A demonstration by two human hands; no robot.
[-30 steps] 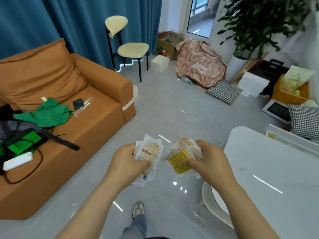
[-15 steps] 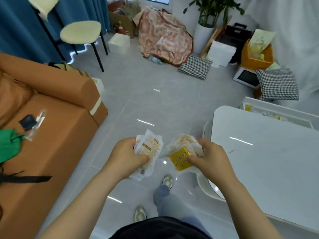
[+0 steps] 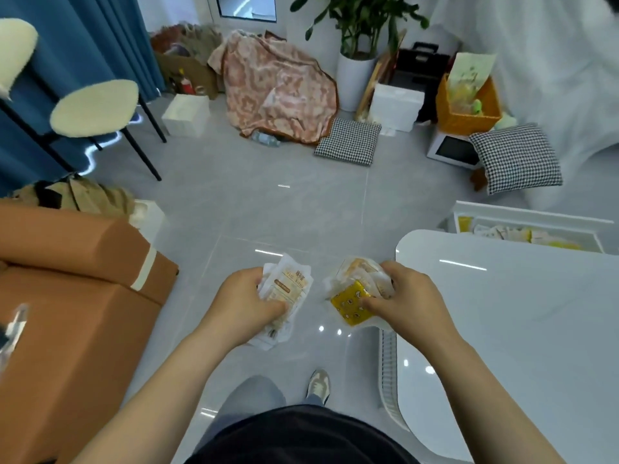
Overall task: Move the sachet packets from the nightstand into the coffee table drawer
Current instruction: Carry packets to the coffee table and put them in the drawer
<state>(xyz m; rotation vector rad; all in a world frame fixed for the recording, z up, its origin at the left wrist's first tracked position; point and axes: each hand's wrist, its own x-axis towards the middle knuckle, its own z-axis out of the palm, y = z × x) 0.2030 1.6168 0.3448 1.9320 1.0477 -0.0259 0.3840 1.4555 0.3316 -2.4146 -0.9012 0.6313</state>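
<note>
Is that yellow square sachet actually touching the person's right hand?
Touching. The head view shows the right hand with its thumb lying across the yellow square sachet, pinching it against the pale packets beneath.

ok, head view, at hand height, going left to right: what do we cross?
orange sofa → left hand → white sachet packets → yellow sachet → right hand → white coffee table
</note>
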